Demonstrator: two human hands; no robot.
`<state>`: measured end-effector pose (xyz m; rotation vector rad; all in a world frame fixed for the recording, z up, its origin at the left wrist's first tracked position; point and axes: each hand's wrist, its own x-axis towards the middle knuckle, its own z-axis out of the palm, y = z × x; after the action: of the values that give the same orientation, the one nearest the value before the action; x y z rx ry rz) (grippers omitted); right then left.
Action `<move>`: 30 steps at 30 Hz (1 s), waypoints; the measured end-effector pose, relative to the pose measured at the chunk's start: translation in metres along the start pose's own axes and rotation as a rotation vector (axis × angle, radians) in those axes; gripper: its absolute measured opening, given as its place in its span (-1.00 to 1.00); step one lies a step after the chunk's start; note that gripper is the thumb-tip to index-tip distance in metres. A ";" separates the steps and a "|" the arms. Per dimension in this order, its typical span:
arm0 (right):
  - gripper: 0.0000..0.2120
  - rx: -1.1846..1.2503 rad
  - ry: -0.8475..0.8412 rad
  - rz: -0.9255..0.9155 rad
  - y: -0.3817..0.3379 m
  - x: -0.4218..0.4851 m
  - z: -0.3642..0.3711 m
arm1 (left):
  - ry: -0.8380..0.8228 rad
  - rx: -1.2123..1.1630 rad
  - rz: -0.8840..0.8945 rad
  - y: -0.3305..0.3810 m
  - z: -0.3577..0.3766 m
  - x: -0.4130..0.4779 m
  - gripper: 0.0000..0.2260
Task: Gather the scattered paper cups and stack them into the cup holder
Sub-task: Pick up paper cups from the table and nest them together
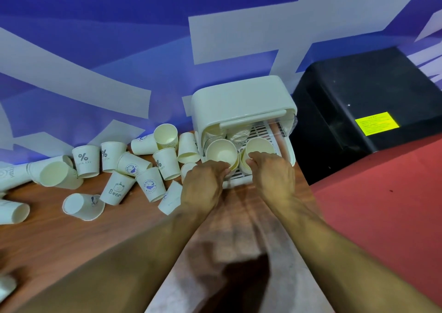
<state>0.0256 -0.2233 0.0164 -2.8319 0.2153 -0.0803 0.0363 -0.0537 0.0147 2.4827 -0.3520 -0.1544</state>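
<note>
Placing step: left hand (203, 183) grips one paper cup (221, 152), right hand (272, 171) grips another (259, 146), both at the cup holder (239, 97) mouth. Next, probably: seat them, then fetch from the scattered cups (119, 169) on the table's left.

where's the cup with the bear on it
In the head view the bear cup sits on the wooden table, left of the left hand, among the scattered cups.

I see a blue and white wall (119, 13) far off, a brown table (59, 253) near, red floor (382, 205) and 1 black box (358, 85) right.
</note>
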 end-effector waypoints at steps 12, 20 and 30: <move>-0.76 -0.038 -0.054 -0.006 0.000 0.007 0.014 | -0.092 0.222 0.043 -0.013 0.016 0.016 -0.77; -0.76 0.027 -0.098 0.111 0.000 0.011 0.022 | -0.141 0.212 0.005 -0.019 0.023 0.024 -0.74; -0.76 0.093 -0.107 0.194 -0.006 0.013 0.023 | -0.139 0.163 -0.036 -0.020 0.027 0.025 -0.77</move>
<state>0.0410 -0.2130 -0.0032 -2.6980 0.4477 0.0997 0.0594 -0.0605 -0.0194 2.6475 -0.3917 -0.3260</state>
